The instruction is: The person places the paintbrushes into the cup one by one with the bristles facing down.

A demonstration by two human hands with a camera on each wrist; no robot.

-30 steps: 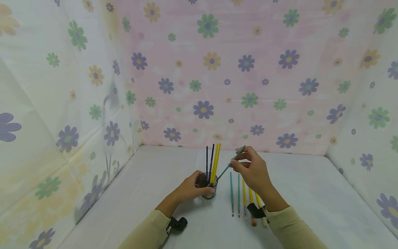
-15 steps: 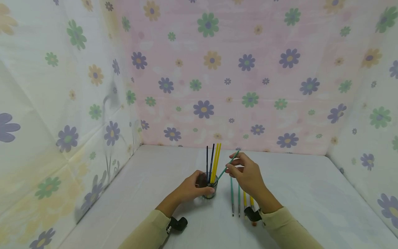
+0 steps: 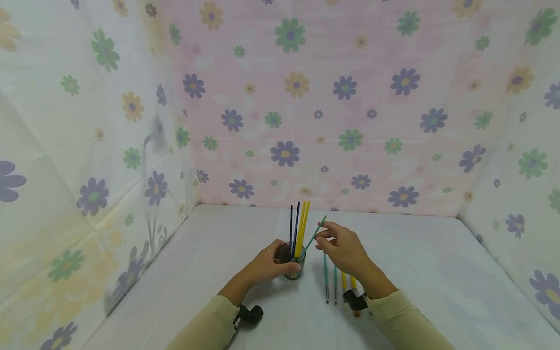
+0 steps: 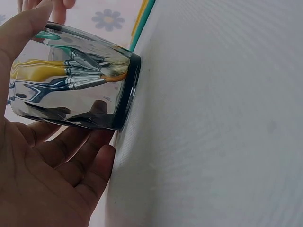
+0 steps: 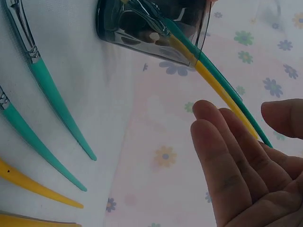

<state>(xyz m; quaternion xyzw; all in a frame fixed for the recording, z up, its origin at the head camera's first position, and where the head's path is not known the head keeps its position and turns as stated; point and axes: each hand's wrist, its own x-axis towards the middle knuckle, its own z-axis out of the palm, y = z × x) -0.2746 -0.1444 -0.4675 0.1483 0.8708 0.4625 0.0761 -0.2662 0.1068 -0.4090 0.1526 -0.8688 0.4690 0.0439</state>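
Around the cup [image 3: 294,262] the left hand [image 3: 265,266] is wrapped, with the thumb on one side and the fingers [image 4: 71,156] curled round the other side, holding it on the table [image 3: 437,272]. Two black brushes [image 3: 293,226] and two yellow brushes [image 3: 303,228] stand up in the cup, and a green brush [image 3: 316,232] leans out of it to the right. Just right of the cup is the right hand [image 3: 342,248]. Its fingers [image 5: 227,175] are straight and spread, and they grip nothing; the green brush's handle runs close by the fingertips, but if it touches them is hard to tell. On the table right of the cup lie two green brushes [image 3: 330,277] and some yellow ones [image 3: 347,282], side by side. The right wrist and its black camera cover the near ends of the yellow ones. Left of the cup and far to its right the table is bare. Flowered cloth walls [image 3: 306,107] close it in at the back and both sides. Bristles inside the cup look bent and blurry through the glass.
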